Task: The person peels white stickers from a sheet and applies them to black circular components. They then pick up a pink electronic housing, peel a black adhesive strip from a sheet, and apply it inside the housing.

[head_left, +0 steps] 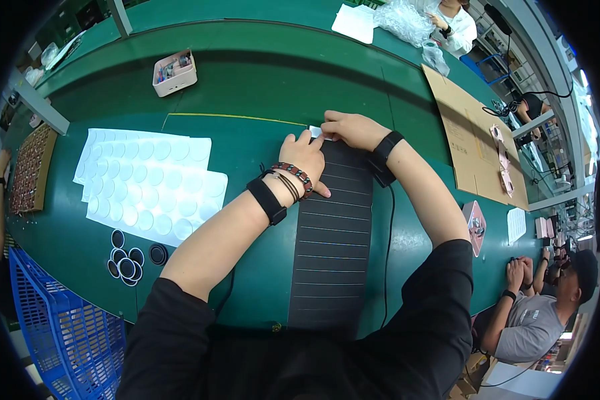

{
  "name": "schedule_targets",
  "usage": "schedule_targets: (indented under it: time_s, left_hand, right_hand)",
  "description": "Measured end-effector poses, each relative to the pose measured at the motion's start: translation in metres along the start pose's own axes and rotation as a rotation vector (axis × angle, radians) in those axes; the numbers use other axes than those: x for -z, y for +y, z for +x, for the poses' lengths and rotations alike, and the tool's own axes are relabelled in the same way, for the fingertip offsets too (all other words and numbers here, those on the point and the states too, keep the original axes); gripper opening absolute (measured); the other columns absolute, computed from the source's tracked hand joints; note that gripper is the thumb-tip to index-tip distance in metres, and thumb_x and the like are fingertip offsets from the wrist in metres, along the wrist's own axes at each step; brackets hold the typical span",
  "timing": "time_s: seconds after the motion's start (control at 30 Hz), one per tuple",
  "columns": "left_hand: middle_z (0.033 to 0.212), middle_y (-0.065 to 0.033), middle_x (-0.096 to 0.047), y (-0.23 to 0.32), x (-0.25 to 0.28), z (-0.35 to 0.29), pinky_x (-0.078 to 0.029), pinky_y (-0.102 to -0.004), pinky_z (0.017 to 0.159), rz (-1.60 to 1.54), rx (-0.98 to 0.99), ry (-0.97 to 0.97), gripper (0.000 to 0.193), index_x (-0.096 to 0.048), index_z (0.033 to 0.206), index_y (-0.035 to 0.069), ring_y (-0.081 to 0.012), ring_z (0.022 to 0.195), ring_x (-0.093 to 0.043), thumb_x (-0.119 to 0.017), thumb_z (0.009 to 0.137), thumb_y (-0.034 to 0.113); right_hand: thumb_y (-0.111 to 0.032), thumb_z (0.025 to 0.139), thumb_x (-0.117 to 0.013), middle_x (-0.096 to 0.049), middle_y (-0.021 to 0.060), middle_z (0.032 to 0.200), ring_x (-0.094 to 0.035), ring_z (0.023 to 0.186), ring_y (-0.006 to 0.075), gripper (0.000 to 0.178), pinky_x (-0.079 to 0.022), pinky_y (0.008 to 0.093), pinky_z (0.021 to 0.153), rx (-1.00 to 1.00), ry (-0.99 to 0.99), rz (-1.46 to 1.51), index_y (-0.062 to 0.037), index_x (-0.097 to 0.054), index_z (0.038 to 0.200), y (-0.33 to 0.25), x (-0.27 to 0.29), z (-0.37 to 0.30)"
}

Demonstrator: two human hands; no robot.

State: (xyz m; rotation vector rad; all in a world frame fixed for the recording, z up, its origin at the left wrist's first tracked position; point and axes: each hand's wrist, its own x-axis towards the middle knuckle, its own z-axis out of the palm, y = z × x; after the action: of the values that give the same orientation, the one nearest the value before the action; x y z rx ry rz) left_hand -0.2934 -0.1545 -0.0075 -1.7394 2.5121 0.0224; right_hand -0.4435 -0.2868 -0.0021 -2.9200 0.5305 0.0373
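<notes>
A long black strip sheet (332,247) with thin pale crosslines runs across the table from my body to the far side. At its far end is a small white piece (315,131), partly hidden by my fingers. My right hand (357,131) is closed, its fingertips pinched together at this white piece. My left hand (303,160) rests on the strip's left edge just below, thumb stretched out over the black surface and fingers apart, their tips close to the white piece. Beneath my right wrist lies a dark device (382,175) with a cable.
White sheets of round stickers (147,180) lie left, near several black rings (128,263). A pink box (175,72) of small items stands far left; cardboard (470,140) lies right. A blue crate (67,313) stands lower left. Co-workers sit right and across.
</notes>
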Motion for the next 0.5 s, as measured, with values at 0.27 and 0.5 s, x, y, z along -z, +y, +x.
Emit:
schedule_targets:
  time_s: [0.27,0.5]
  left_hand:
    - [0.107,-0.0032,-0.065,-0.008,-0.001,0.0,-0.044,-0.0356,0.084,-0.319,-0.01,0.188,0.052,-0.064,0.089,0.005,-0.0231,0.098,-0.054,-0.075,0.069,0.053]
    - [0.085,-0.0071,-0.063,0.003,0.019,-0.042,-0.045,-0.0347,0.074,-1.119,0.006,0.545,0.02,-0.059,0.087,0.006,-0.0251,0.081,-0.058,-0.068,0.082,0.023]
  right_hand:
    - [-0.01,0.093,-0.059,-0.053,-0.0012,0.089,-0.054,0.078,0.0101,0.003,-0.046,0.0234,0.071,-0.399,0.724,1.249,-0.0074,-0.058,0.093,-0.009,-0.008,-0.026]
    - [-0.009,0.09,-0.062,-0.056,0.0005,0.091,-0.053,0.084,0.0081,0.009,-0.041,0.022,0.076,-0.32,0.863,1.298,-0.0033,-0.058,0.096,-0.134,-0.007,-0.057]
